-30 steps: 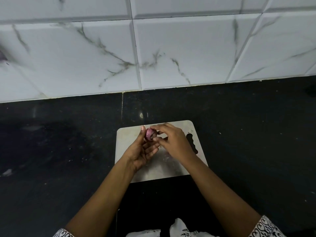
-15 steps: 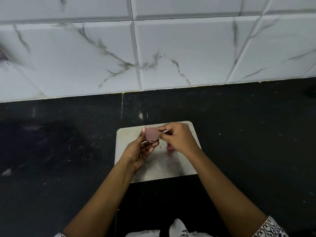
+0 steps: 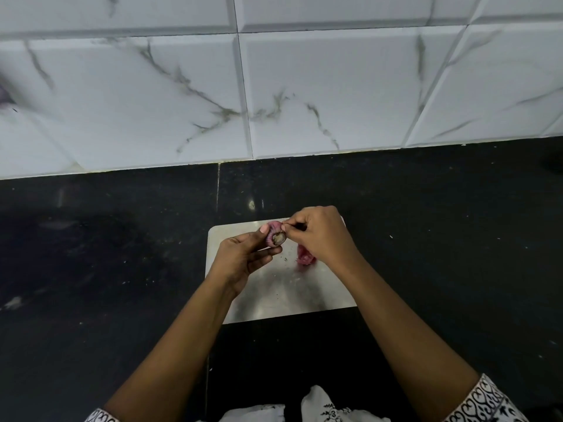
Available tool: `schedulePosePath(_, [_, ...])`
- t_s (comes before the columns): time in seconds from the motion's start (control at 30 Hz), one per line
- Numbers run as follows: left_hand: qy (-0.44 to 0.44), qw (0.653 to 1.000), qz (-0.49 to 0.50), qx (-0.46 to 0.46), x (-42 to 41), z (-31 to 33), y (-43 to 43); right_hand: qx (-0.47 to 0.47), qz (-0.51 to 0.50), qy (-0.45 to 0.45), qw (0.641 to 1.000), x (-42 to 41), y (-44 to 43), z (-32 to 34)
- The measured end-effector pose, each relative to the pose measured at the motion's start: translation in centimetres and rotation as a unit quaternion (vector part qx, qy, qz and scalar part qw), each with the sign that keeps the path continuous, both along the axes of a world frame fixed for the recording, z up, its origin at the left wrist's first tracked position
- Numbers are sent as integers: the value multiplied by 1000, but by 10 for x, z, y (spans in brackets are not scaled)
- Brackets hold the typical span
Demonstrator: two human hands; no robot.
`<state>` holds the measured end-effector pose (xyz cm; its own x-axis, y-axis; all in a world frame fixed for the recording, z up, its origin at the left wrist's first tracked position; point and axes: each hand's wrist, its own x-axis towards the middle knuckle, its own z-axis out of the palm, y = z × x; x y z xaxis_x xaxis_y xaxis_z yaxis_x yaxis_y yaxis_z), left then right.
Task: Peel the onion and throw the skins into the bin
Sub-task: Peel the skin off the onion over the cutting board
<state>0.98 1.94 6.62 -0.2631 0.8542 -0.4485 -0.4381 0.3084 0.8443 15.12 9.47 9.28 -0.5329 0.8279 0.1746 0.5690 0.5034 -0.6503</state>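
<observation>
A small purple onion [image 3: 274,236] is held above the far edge of a steel cutting board [image 3: 283,287]. My left hand [image 3: 243,257] grips it from the left, thumb on top, with its brown root end facing me. My right hand [image 3: 320,236] pinches at the onion's right side with thumb and forefinger. A pink piece of onion skin [image 3: 304,255] lies on the board just under my right wrist. No bin is in view.
The board sits on a black stone counter [image 3: 106,269] with small specks on it. A white marble-tiled wall [image 3: 274,86] rises behind the counter. White patterned clothing [image 3: 320,406] shows at the bottom edge.
A piece of skin came off and now lies on the board under my right hand. The onion has been turned so its root end faces me, and my right hand pinches it again.
</observation>
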Motion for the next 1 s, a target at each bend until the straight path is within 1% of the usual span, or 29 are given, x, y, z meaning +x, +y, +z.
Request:
schedulePosePath(0.23, [-1,1000,-1,7,2,-1,-1,45,-14,34,998,-3,-5,-12])
schedulePosePath(0.33, [-30,999,-9,4,3,-3,-1,29,-15,60,998,-1,-2,-15])
schedulePosePath(0.37, [-44,999,-15,2,3,-4,-1,5,-19,71,997,1,0,-15])
schedulePosePath(0.43, [-75,997,-29,-4,4,-5,-1,-73,-36,95,992,3,2,-15])
schedulePosePath(0.53, [-129,991,-32,-9,4,-5,-2,-197,-45,160,966,6,2,-17])
schedulePosePath(0.63, [-138,990,-26,-11,3,-4,-1,-248,-35,197,948,11,-1,-18])
schedulePosePath(0.73, [-131,991,-26,-9,1,-5,-1,-226,-26,178,957,12,-3,-18])
schedulePosePath(0.87, [-108,993,-38,-4,0,-5,0,-159,-38,106,981,8,-2,-14])
schedulePosePath(1.0, [-68,996,-49,5,-1,-5,0,-132,-17,81,988,6,-1,-8])
